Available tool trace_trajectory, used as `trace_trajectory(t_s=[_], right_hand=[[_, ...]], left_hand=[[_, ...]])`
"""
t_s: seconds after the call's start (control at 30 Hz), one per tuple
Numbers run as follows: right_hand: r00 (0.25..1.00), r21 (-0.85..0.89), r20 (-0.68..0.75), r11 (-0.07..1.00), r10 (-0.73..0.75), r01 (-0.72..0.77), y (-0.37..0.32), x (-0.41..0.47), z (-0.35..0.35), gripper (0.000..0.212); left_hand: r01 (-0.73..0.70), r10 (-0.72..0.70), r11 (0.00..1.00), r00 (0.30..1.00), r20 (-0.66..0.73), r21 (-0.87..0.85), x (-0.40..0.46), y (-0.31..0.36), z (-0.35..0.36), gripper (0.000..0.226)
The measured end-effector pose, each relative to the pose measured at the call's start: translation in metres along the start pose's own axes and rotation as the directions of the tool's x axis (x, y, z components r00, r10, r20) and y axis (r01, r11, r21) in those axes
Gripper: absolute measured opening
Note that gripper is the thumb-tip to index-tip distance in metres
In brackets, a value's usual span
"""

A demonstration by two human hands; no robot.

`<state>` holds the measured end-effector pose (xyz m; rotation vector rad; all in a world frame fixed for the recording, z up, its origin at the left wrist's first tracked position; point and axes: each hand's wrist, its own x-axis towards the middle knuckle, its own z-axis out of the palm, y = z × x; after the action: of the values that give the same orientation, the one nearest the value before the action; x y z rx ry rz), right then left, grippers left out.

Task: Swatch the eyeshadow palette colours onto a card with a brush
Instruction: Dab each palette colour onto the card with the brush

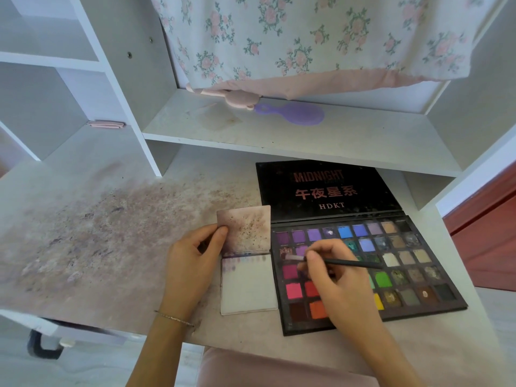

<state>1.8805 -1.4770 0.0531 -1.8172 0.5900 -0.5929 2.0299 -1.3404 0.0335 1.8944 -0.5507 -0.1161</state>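
Our right hand (pixel 335 277) pinches the brush (pixel 332 261), its long axis pointing to 9 o'clock over the palette (pixel 418 263), toward the card (pixel 247 286) our left hand (pixel 192 263) pinches there.

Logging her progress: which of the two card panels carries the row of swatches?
The lower panel, lying flat with faint purple dabs along its top edge; the upper panel, pinched by the left hand, shows only smudges.

The right hand (pixel 339 283) covers several pans in the middle of the eyeshadow palette (pixel 418 277), so their colours are hidden. At eleven o'clock from the knuckles, the brush (pixel 337 262) tip looks pale, perhaps loaded, but is too blurred to tell. The floral cloth (pixel 307 37) at twelve o'clock is cut off by the top edge.
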Motion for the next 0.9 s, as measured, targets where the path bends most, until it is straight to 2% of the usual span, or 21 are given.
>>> trace_trajectory(t_s=[0.1, 0.2, 0.47, 0.77, 0.9], right_hand=[[0.996, -0.005, 0.085, 1.000, -0.020, 0.021, -0.005, -0.002, 0.017, 0.008], [0.989, -0.019, 0.142, 0.999, -0.043, 0.047, -0.008, 0.000, 0.029, 0.012], [0.984, -0.070, 0.176, 0.996, -0.035, 0.048, -0.006, 0.004, 0.042, 0.011], [0.979, -0.119, 0.203, 0.993, 0.004, 0.021, -0.005, 0.004, 0.044, 0.019], [0.977, -0.142, 0.213, 0.990, 0.018, 0.012, -0.004, 0.003, 0.043, 0.016]], left_hand=[[-0.015, 0.015, 1.000, 1.000, -0.002, 0.004, 0.000, 0.001, -0.001, 0.022], [-0.020, 0.020, 1.000, 1.000, -0.002, 0.008, 0.000, 0.001, -0.001, 0.024], [-0.022, 0.022, 1.000, 1.000, 0.005, 0.000, 0.000, 0.000, -0.001, 0.023], [-0.035, 0.035, 0.999, 0.999, -0.008, 0.009, 0.000, 0.001, 0.000, 0.026], [-0.021, 0.021, 1.000, 1.000, -0.001, 0.017, 0.000, 0.000, 0.000, 0.019]])
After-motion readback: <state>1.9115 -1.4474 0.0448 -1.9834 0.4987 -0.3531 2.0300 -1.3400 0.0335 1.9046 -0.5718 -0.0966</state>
